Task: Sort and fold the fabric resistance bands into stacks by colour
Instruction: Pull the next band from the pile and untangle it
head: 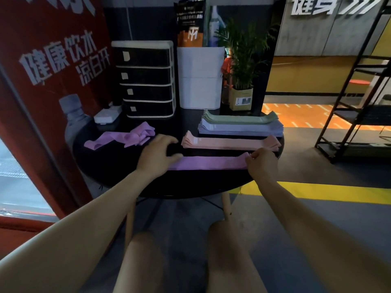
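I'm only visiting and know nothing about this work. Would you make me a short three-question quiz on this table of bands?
1. True or false: the pink stack lies between the flat purple band and the blue stack.
2. Which colour is still a loose heap? A green, B purple, C pink.
3. Fill in: the right hand pinches the flat band's ____ end.

Key: 1 true. 2 B, the loose purple bands beyond the left hand. 3 right.

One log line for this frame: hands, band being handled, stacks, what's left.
left hand presses purple band flat | right hand pinches its end | stacks: pink, blue, green | loose purple bands unsorted
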Available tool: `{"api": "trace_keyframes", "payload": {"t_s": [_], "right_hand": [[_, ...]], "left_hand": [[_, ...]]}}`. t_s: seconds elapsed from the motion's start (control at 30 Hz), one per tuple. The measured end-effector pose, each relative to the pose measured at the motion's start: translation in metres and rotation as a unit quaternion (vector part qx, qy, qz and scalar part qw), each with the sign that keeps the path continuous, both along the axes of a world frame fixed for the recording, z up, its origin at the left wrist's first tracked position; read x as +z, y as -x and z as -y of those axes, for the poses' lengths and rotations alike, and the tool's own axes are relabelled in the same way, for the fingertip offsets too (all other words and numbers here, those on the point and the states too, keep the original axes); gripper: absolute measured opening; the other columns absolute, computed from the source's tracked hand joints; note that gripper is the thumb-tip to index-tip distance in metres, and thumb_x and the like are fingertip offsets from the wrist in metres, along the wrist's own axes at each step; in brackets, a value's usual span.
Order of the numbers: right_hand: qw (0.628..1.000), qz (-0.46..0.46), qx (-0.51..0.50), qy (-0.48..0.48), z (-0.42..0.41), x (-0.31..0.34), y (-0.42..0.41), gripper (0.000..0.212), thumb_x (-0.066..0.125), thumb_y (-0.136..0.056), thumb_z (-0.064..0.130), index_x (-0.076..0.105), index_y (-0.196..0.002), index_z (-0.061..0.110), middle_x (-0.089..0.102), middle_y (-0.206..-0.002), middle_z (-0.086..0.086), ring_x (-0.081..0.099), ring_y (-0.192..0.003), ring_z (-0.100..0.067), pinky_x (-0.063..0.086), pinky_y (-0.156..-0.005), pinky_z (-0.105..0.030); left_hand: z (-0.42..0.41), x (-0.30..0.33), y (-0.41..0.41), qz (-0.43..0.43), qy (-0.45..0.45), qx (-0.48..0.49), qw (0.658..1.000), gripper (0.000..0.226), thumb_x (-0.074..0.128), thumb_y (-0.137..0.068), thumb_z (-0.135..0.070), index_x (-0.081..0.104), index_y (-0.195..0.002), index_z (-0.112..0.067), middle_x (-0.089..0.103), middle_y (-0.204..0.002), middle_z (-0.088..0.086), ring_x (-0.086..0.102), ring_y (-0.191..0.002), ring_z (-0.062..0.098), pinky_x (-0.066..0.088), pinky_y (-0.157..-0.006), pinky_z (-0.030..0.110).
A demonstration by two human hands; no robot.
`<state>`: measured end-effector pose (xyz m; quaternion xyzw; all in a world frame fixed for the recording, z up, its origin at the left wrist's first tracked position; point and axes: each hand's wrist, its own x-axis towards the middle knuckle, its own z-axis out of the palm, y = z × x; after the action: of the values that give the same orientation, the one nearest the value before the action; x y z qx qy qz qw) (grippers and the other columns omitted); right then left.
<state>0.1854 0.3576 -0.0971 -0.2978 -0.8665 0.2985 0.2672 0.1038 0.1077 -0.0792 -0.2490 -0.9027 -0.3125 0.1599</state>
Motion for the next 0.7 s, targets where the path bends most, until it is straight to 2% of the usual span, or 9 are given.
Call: {"api": "trace_keyframes", "payload": {"t_s": [0.1,0.2,0.4,0.53,0.7], "right_hand": [[1.0,-0.004,0.005,0.012,-0.001,0.002,0.001,0.023,0.059,-0.088,0.018,0.07,-0.09,-0.001,0.069,-0.093,-0.018,0.062,-0.088,-0.034,0.048,-0.074,-0.036],[0.999,-0.004,0.009,0.03,0.0,0.003,0.002,0.025,0.058,-0.09,0.021,0.071,-0.086,-0.001,0.068,-0.088,-0.016,0.062,-0.082,-0.03,0.046,-0.071,-0.032],[0.998,0.003,0.007,0.061,-0.002,0.003,0.004,0.024,0.057,-0.088,0.017,0.07,-0.078,-0.001,0.064,-0.075,-0.014,0.052,-0.067,-0.022,0.037,-0.062,-0.027],[0.998,-0.006,-0.001,0.065,-0.003,0.005,0.006,0.02,0.055,-0.087,0.013,0.069,-0.082,0.0,0.059,-0.073,-0.009,0.05,-0.068,-0.021,0.035,-0.062,-0.026],[0.998,-0.009,-0.003,0.058,-0.004,0.005,0.007,0.023,0.055,-0.089,0.015,0.069,-0.08,-0.002,0.062,-0.075,-0.012,0.051,-0.067,-0.021,0.036,-0.063,-0.027]], "left_hand": [[-0.017,-0.001,0.001,0.072,0.131,-0.062,0.987,0.067,0.075,-0.074,-0.042,0.048,-0.133,-0.023,0.044,-0.137,-0.001,0.046,-0.124,0.018,0.036,-0.104,0.031],[-0.026,0.001,0.004,0.122,0.187,-0.066,0.973,0.077,0.072,-0.075,-0.047,0.039,-0.14,-0.022,0.04,-0.145,-0.002,0.042,-0.13,0.018,0.033,-0.108,0.033],[-0.028,0.002,0.01,0.152,0.205,-0.073,0.964,0.066,0.068,-0.081,-0.044,0.043,-0.138,-0.022,0.043,-0.141,-0.002,0.044,-0.127,0.017,0.033,-0.109,0.035],[-0.026,0.0,0.011,0.15,0.21,-0.071,0.964,0.061,0.065,-0.082,-0.046,0.046,-0.135,-0.024,0.042,-0.138,-0.002,0.046,-0.122,0.018,0.036,-0.105,0.035],[-0.025,-0.001,0.011,0.142,0.213,-0.066,0.964,0.059,0.064,-0.083,-0.048,0.046,-0.134,-0.025,0.043,-0.137,-0.003,0.047,-0.121,0.018,0.038,-0.105,0.036]]}}
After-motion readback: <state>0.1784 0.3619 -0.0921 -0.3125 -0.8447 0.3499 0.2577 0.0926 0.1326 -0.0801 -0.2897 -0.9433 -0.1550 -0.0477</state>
